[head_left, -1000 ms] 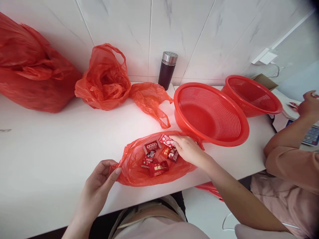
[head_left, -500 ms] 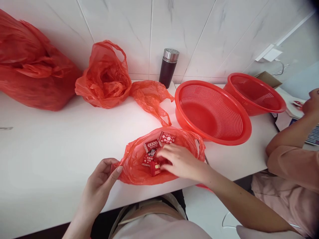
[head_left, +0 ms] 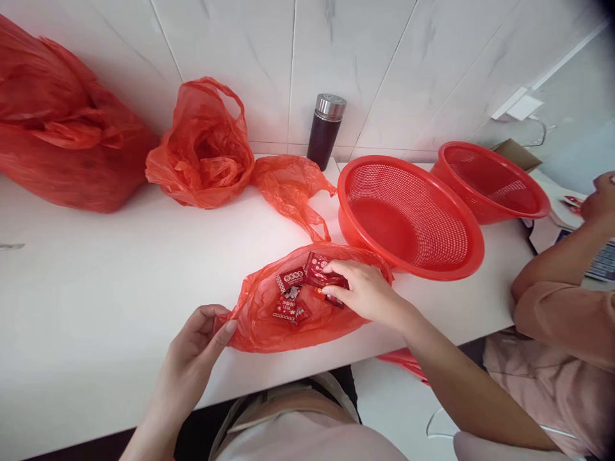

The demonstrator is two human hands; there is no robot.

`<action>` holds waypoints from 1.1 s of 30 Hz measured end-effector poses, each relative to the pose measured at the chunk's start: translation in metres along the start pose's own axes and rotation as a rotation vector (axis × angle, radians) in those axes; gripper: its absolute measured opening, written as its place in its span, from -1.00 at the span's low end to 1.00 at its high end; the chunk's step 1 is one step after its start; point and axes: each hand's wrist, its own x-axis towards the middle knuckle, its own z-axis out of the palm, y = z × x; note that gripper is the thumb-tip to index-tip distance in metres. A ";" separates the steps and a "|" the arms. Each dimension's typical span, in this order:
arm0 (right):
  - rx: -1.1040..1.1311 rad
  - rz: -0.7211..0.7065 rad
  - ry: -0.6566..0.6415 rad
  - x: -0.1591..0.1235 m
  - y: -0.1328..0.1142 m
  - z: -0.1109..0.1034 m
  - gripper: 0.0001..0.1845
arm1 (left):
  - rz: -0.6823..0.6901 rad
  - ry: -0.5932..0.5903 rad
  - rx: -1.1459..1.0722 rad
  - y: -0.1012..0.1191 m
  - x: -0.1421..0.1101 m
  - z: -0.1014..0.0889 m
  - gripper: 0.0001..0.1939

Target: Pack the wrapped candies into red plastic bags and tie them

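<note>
An open red plastic bag [head_left: 259, 330] lies near the table's front edge, with several small red-wrapped packets [head_left: 291, 278] inside. My left hand [head_left: 196, 342] pinches the bag's left rim between thumb and fingers. Inside the bag's right part is my right hand [head_left: 362, 288], its thumb and fingers closed around red snack packets [head_left: 331, 280]. How many of them it grips is partly hidden by the fingers. One packet with a cartoon print [head_left: 287, 304] lies in the middle of the bag.
Two red perforated baskets [head_left: 473, 256] stand at the right. A dark flask [head_left: 321, 137] is by the tiled wall. Crumpled red bags [head_left: 204, 166] and a large full red bag [head_left: 72, 166] line the back left. A co-worker's arm [head_left: 552, 256] rests at the right edge.
My right hand has shifted right and slightly up within the bag, with red packets now in its fingers. A red packet near the bag's front has left its spot. My left hand has stayed put.
</note>
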 end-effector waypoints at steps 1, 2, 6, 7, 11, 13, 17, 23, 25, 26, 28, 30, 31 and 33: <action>0.016 -0.002 -0.003 0.000 0.000 0.001 -0.81 | 0.001 0.000 0.006 0.000 0.000 0.000 -0.72; 0.037 0.007 -0.001 0.000 -0.001 0.001 -0.84 | 0.003 -0.001 0.008 -0.001 0.001 0.000 -0.71; 0.114 0.077 -0.022 -0.001 -0.002 0.002 -0.83 | 0.001 -0.013 -0.004 -0.003 0.001 -0.001 -0.72; 0.106 0.076 -0.045 -0.002 -0.002 0.002 -0.81 | -0.002 -0.017 -0.013 -0.003 0.001 -0.001 -0.72; -0.007 -0.012 -0.044 -0.002 -0.001 0.005 -0.74 | -0.013 -0.023 -0.031 -0.002 0.000 -0.001 -0.73; -0.051 -0.095 0.098 -0.002 -0.003 0.010 -0.67 | -0.011 -0.020 -0.019 -0.003 0.001 -0.001 -0.73; -0.085 -0.328 0.169 0.000 -0.016 0.028 -0.79 | 0.013 -0.034 -0.005 -0.008 0.005 -0.005 -0.70; -0.239 -0.395 0.050 0.012 -0.027 0.052 -0.78 | 0.009 -0.047 -0.005 -0.013 0.006 -0.008 -0.71; -0.243 -0.365 0.070 0.019 -0.024 0.055 -0.82 | 0.007 -0.051 0.013 -0.016 0.005 -0.011 -0.71; -0.235 -0.357 0.082 0.022 -0.022 0.056 -0.83 | 0.007 -0.059 0.023 -0.017 0.006 -0.013 -0.70; -0.208 -0.346 0.107 0.025 -0.020 0.055 -0.81 | 0.007 -0.073 0.033 -0.019 0.006 -0.016 -0.69; -0.178 -0.341 0.115 0.026 -0.018 0.053 -0.79 | 0.008 -0.078 0.022 -0.020 0.006 -0.016 -0.69; -0.168 -0.352 0.103 0.026 -0.018 0.052 -0.79 | 0.009 -0.078 0.014 -0.019 0.005 -0.015 -0.69; -0.174 -0.396 0.061 0.024 -0.019 0.050 -0.82 | 0.010 -0.063 -0.001 -0.015 0.004 -0.012 -0.71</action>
